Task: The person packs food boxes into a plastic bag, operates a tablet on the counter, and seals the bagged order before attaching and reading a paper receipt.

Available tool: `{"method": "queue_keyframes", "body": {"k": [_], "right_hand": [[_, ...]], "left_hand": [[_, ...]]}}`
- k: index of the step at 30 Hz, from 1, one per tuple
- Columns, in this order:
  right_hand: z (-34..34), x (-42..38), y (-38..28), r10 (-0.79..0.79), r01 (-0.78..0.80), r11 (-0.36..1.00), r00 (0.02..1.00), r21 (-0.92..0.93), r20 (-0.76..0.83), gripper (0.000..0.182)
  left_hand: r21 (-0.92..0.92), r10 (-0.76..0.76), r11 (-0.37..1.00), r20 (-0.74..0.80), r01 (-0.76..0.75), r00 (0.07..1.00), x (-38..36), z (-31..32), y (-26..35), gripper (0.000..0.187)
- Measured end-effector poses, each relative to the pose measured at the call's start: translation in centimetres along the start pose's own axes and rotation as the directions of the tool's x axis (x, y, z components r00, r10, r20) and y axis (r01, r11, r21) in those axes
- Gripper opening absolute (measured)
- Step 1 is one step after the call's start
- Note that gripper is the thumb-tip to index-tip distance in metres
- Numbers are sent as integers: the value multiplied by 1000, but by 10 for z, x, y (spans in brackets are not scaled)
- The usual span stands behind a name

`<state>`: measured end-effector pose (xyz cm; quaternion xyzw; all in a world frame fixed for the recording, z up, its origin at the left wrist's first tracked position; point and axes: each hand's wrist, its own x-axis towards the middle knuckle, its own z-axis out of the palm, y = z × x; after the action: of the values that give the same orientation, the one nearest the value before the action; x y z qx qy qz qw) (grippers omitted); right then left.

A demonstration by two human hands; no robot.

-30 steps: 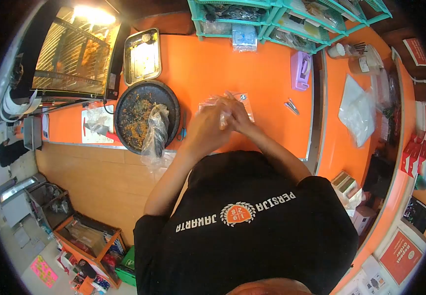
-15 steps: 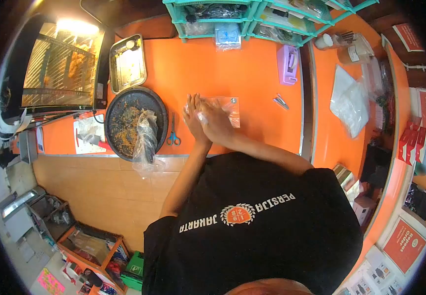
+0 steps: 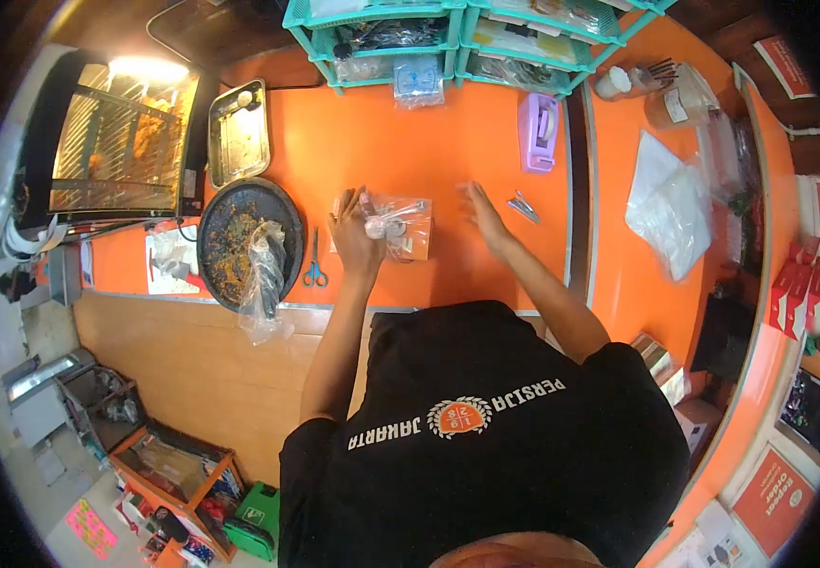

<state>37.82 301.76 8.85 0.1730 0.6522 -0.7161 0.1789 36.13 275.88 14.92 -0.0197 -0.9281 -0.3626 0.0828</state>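
Observation:
My left hand (image 3: 357, 239) is closed at the left side of a clear plastic bag (image 3: 408, 223), with bunched plastic by its thumb and fingers. Something pale with a dark print shows through the bag, which rests on the orange counter (image 3: 448, 142). Away to the right, my right hand (image 3: 487, 220) hovers over the counter with its fingers apart, holding nothing. Blue-handled scissors (image 3: 315, 274) lie left of my left hand. Beyond my right hand is a small stapler (image 3: 523, 206).
A round black pan (image 3: 282, 204) holding brown crumbs and crumpled plastic sits left, below a metal tray (image 3: 256, 156). A lit display case (image 3: 121, 142) stands far left. Teal shelves (image 3: 457, 47) border the back, near a purple tape dispenser (image 3: 539, 134). White plastic bags (image 3: 665, 218) lie right.
My hands were together over the bag; the right hand has moved off to the right and opened. The left has shifted slightly left, and more of the bag shows. The view has shifted a little.

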Motion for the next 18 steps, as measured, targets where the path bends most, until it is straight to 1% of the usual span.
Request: {"method": "queue_keyframes", "body": {"k": [1, 2, 3, 4, 5, 6, 7, 8, 9, 10, 11, 12, 13, 14, 16, 18], "right_hand": [[-10, 8, 20, -5, 5, 1000, 1000, 12, 11, 77], [-18, 16, 35, 251, -306, 927, 935, 217, 250, 88], [-20, 19, 44, 411, -612, 725, 752, 316, 516, 98], [-12, 13, 37, 403, -614, 722, 748, 319, 527, 98], [8, -1, 15, 270, -627, 687, 689, 367, 673, 102], [27, -9, 2, 118, -650, 644, 605, 403, 787, 106], [41, 8, 19, 60, -675, 596, 578, 435, 814, 100], [53, 13, 17, 47, -678, 597, 564, 430, 824, 100], [64, 18, 14, -8, -502, 782, 585, 369, 811, 95], [71, 20, 11, -74, -286, 911, 597, 297, 799, 91], [71, 4, -15, -170, -343, 852, 535, 396, 828, 84], [73, -3, -27, -188, -337, 848, 531, 409, 826, 84], [76, -7, -35, -227, -470, 752, 476, 463, 850, 85], [79, -8, -41, -272, -594, 637, 422, 491, 865, 86], [97, 1, -44, -424, -614, 621, 261, 488, 867, 97], [115, 0, -58, -387, -503, 684, 365, 529, 847, 95]], "left_hand": [[-95, 26, 995, -27, -29, 999, 3, -11, 16, 49], [-79, 34, 996, -29, -36, 999, 9, -24, 30, 49], [-253, -42, 966, 10, 43, 999, 14, -37, 45, 52], [-416, -113, 900, 60, 128, 992, 18, -53, 61, 55], [-376, -31, 924, 104, 68, 994, 25, -76, 74, 51], [-341, 51, 940, 146, 2, 988, 31, -99, 87, 50], [-124, 155, 982, 114, -141, 981, 31, -111, 60, 49], [-64, 128, 991, 169, -119, 977, 37, -128, 49, 50], [-1, 101, 995, 223, -103, 970, 43, -144, 38, 51], [-155, 22, 987, 315, 29, 949, 53, -163, 69, 52], [-280, -58, 942, 403, 183, 913, 63, -182, 101, 54], [-419, -12, 883, 435, 214, 900, 68, -190, 128, 57], [-542, 34, 801, 465, 255, 885, 72, -198, 156, 62], [-596, -2, 713, 524, 368, 852, 76, -206, 157, 64], [-495, 45, 835, 500, 243, 865, 75, -212, 174, 63], [-513, 73, 823, 521, 244, 851, 72, -215, 178, 62]]}}
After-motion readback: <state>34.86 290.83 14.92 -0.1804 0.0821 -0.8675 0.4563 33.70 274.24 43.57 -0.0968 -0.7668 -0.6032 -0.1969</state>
